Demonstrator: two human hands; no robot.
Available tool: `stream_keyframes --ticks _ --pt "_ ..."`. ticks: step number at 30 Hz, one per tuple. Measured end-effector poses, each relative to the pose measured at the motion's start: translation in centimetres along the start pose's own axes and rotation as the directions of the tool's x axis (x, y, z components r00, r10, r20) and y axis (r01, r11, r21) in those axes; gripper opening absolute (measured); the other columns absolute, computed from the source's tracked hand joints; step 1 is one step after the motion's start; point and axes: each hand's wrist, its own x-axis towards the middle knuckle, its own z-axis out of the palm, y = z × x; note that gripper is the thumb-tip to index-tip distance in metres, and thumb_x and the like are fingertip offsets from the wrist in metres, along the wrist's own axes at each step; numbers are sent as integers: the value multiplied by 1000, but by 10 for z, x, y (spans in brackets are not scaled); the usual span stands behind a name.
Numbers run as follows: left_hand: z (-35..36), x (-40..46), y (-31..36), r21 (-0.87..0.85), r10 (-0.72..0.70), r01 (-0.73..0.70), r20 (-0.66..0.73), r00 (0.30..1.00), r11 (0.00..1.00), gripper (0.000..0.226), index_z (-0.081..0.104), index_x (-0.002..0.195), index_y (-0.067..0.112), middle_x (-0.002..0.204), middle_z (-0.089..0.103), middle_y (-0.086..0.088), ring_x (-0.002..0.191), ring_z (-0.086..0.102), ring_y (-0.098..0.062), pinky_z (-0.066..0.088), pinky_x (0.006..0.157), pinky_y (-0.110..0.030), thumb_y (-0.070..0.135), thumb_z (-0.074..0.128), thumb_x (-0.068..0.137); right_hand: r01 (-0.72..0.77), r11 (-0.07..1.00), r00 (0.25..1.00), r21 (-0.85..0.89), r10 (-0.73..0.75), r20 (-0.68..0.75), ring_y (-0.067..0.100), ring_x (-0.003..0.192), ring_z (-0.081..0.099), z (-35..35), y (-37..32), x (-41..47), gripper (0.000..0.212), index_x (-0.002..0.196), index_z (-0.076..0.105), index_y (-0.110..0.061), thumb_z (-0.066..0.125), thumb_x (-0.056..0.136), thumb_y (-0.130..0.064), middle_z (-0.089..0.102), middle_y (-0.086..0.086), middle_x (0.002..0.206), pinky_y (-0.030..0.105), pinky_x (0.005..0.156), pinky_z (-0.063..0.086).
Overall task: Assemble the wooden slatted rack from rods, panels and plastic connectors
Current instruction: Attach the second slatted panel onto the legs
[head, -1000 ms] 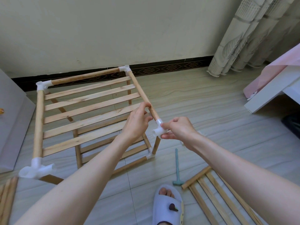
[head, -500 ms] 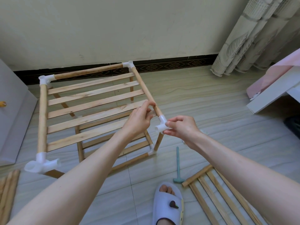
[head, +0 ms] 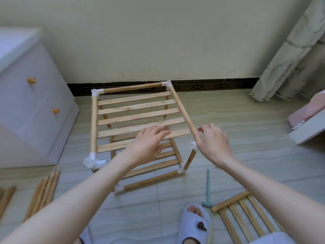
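Hovering over the half-built rack (head: 139,120) on the floor (head: 237,131), both hands slack and holding nothing.

- Left hand (head: 147,145): fingers straight, spread above the near slats of the top panel (head: 140,118); whether it touches the wood, I cannot tell.
- Right hand (head: 213,143): fingers loose, beside the near end of the right side rod (head: 181,107), close to the near right connector (head: 193,144), which caps the upright leg (head: 190,159). The rod end looks unseated from that connector, likely why my hands wait there: I judge that joint is next.
- Near left connector (head: 94,161): sockets facing me empty, front rod not yet fitted.
- Lower shelf (head: 158,166): joined under the top one.

Around:
- Spare rods (head: 44,191), lying left on the floor.
- Another slatted panel (head: 246,217), lower right.
- Small green mallet (head: 208,189), beside my slippered foot (head: 195,224).
- White drawers (head: 31,110), left; curtain (head: 290,59) and bed (head: 309,124), right.

Nothing blocks the open corner.
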Motion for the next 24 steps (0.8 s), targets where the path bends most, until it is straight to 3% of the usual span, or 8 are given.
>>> stream_keyframes --ticks 2,5,11,15,18,21,24 --pt "-21 -24 -15 77 -8 8 -7 1000 997 57 20 148 28 156 17 -1 145 8 -18 8 118 -37 31 45 97 201 979 979 -34 -201 -6 20 114 47 0 -27 -1 37 126 50 -15 43 96 -35 53 4 123 35 94 37" --pt "-60 -64 -44 194 -47 52 -27 999 980 57 19 148 28 157 13 -2 145 5 -20 5 118 -39 37 43 97 466 884 885 -32 -465 29 18 130 38 0 -84 -4 49 140 37 -20 43 96 -40 42 1 141 36 107 29" --pt "-130 -167 -108 334 -251 283 -136 958 899 57 24 148 25 155 21 -5 144 14 -24 11 115 -41 40 44 97 774 633 634 -24 -773 31 22 140 24 6 -219 -27 59 148 21 -20 42 97 -41 27 8 153 36 115 16" --pt "-129 -235 -158 205 -386 430 -223 895 879 54 34 144 19 149 33 -10 139 28 -26 24 114 -41 37 48 95 793 590 590 150 -806 51 20 141 22 39 -289 -54 59 149 20 -18 41 97 -38 25 7 153 30 112 20" --pt "-86 -287 -194 -9 -553 576 -291 781 818 49 44 138 13 140 45 -11 132 40 -27 33 109 -40 30 51 93 748 591 562 304 -806 184 20 140 23 95 -324 -78 56 148 21 -18 40 98 -35 25 5 153 28 110 22" --pt "-12 -336 -217 -231 -765 730 -175 619 643 47 49 133 8 134 50 -12 128 44 -28 32 107 -35 27 45 90 728 612 503 309 -782 368 20 139 25 169 -340 -92 55 148 20 -18 38 99 -34 25 4 153 28 109 23" --pt "71 -371 -226 -298 -844 816 56 533 495 58 53 129 10 128 54 -10 122 49 -28 38 104 -35 36 33 82 688 685 472 238 -673 570 22 142 18 240 -337 -96 56 149 14 -18 34 100 -34 18 8 156 32 114 17"
